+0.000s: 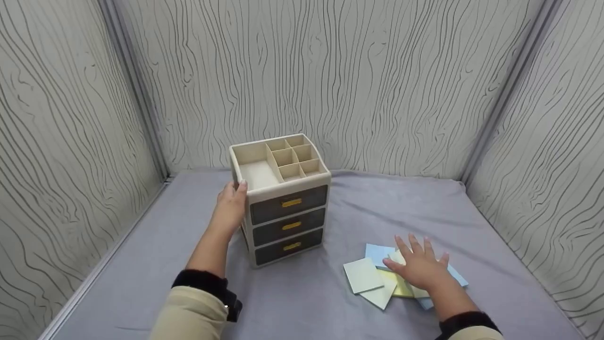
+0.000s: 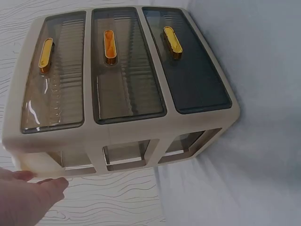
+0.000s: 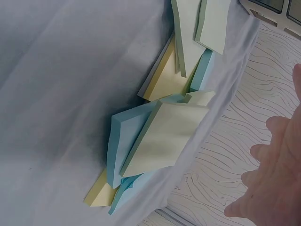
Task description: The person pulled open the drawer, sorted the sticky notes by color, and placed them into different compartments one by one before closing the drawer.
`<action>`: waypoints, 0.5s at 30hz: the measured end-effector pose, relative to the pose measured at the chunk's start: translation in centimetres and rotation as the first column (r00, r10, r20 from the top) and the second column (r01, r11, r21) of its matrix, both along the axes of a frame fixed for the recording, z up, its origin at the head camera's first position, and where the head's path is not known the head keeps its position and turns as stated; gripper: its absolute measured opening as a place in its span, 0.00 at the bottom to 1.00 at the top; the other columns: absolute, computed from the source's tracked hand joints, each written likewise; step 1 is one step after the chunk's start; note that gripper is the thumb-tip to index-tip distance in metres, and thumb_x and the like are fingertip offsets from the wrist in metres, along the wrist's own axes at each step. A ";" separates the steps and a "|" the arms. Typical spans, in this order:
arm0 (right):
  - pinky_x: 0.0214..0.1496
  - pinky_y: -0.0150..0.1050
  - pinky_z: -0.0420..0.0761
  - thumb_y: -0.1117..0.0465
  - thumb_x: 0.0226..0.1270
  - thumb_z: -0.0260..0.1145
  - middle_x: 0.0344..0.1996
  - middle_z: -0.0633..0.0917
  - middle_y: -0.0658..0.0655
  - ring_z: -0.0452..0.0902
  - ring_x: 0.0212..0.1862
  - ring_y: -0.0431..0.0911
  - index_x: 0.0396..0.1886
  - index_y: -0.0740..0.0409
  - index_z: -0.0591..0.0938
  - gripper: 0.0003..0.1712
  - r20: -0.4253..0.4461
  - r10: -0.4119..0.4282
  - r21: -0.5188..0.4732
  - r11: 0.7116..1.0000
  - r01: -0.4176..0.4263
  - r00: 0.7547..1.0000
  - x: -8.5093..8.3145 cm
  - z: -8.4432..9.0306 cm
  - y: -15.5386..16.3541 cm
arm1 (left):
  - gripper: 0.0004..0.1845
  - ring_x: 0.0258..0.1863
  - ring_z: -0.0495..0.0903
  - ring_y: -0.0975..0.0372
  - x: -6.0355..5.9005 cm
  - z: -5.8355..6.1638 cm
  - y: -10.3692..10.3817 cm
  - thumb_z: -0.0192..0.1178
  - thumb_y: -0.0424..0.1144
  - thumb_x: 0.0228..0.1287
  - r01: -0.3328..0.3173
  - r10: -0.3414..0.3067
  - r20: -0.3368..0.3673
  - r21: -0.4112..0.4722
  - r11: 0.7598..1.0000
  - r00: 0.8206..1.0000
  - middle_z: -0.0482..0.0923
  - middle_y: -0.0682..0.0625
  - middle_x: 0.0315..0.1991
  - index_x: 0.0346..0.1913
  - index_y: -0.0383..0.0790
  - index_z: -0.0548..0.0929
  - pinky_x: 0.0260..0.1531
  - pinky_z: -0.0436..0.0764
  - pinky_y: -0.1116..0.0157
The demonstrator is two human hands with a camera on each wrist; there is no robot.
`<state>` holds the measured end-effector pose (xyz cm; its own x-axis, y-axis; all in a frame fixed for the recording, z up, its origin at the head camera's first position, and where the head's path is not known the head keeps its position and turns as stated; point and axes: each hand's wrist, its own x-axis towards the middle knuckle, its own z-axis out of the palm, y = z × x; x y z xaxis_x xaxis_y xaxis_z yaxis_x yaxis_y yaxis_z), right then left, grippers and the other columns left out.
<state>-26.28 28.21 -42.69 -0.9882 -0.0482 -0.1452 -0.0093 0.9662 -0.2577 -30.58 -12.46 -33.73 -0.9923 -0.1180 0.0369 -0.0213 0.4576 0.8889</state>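
Observation:
A cream desk organiser (image 1: 285, 203) with three dark drawers and yellow handles stands mid-table; its top tray is divided into small compartments that look empty. My left hand (image 1: 230, 208) rests flat against its left side, thumb by the top front corner. In the left wrist view the fingertips (image 2: 33, 190) touch the organiser's (image 2: 127, 70) top rim. My right hand (image 1: 420, 265) is spread, fingers straight, over a loose pile of sticky-note pads (image 1: 363, 275) in green, yellow and blue. Seen from the right wrist, the hand (image 3: 273, 174) hovers just off the pads (image 3: 162, 139).
A grey cloth (image 1: 141, 264) covers the table. Wood-grain patterned walls (image 1: 71, 141) close it in on the left, back and right. The organiser's lower corner (image 3: 275, 14) shows in the right wrist view, a short way from the pads.

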 end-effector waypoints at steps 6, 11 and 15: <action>0.50 0.74 0.23 0.20 0.50 0.40 0.68 0.43 0.70 0.28 0.66 0.71 0.71 0.55 0.50 0.58 0.009 -0.007 0.001 1.000 0.007 1.000 0.1 -0.3 0.1 | 0.35 0.66 0.52 0.45 -0.3 0.3 0.4 0.38 0.57 0.69 -0.048 0.047 -0.024 -0.042 0.998 0.999 0.54 0.36 0.66 0.68 0.34 0.53 0.64 0.52 0.51; 0.50 0.74 0.24 0.20 0.50 0.40 0.69 0.43 0.69 0.28 0.66 0.71 0.71 0.54 0.50 0.58 0.017 -0.013 0.009 1.000 0.013 1.000 0.1 -0.5 0.0 | 0.29 0.64 0.56 0.46 -0.5 0.3 0.5 0.45 0.53 0.68 -0.124 0.123 -0.021 -0.058 0.991 0.992 0.59 0.38 0.63 0.65 0.38 0.63 0.62 0.56 0.50; 0.50 0.74 0.24 0.20 0.49 0.40 0.69 0.44 0.70 0.28 0.65 0.71 0.71 0.55 0.50 0.58 0.015 -0.011 0.008 1.000 0.010 1.000 0.0 -0.4 0.0 | 0.27 0.63 0.58 0.47 -0.6 0.3 0.4 0.47 0.52 0.67 -0.149 0.149 -0.022 -0.026 0.988 0.989 0.61 0.40 0.61 0.63 0.39 0.65 0.60 0.59 0.51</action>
<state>-26.32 28.20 -43.13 -0.9863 -0.0367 -0.1608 0.0048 0.9682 -0.2500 -31.19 -12.03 -33.44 -0.9628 -0.2632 0.0615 -0.0739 0.4751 0.8768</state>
